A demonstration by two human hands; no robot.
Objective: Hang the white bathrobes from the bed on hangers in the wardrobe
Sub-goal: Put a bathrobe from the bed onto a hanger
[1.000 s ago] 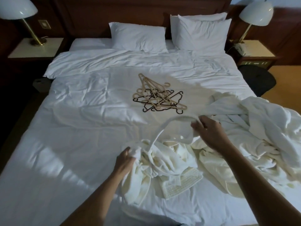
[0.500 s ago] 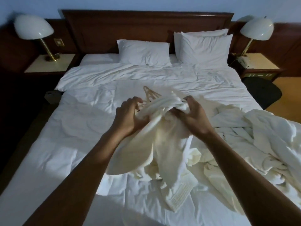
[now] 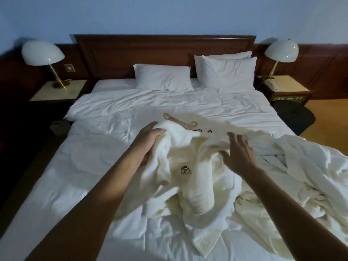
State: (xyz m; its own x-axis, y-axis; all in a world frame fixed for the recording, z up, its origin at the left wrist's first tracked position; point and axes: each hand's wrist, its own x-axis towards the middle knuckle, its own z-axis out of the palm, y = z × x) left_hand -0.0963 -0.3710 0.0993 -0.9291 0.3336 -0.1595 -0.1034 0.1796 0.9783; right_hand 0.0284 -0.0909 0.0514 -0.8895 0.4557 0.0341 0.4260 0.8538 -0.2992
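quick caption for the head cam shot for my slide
Left hand grips a white bathrobe held up over the bed, right hand spread-fingered on its folds, hangers lying just beyond.

On the bed point(image 3: 84, 176), 1 bathrobe point(image 3: 188, 162) is bunching at the middle, hangers point(image 3: 177, 120) are lying slightly nearer the head, a heap of bathrobes point(image 3: 301, 176) is sprawling along the right edge, and 3 pillows point(image 3: 163, 77) are resting at the head.

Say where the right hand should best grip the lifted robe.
Probably the raised fold of the robe just under the right hand, from above: the left hand holds the other high end, the rest hangs, so this should spread it.
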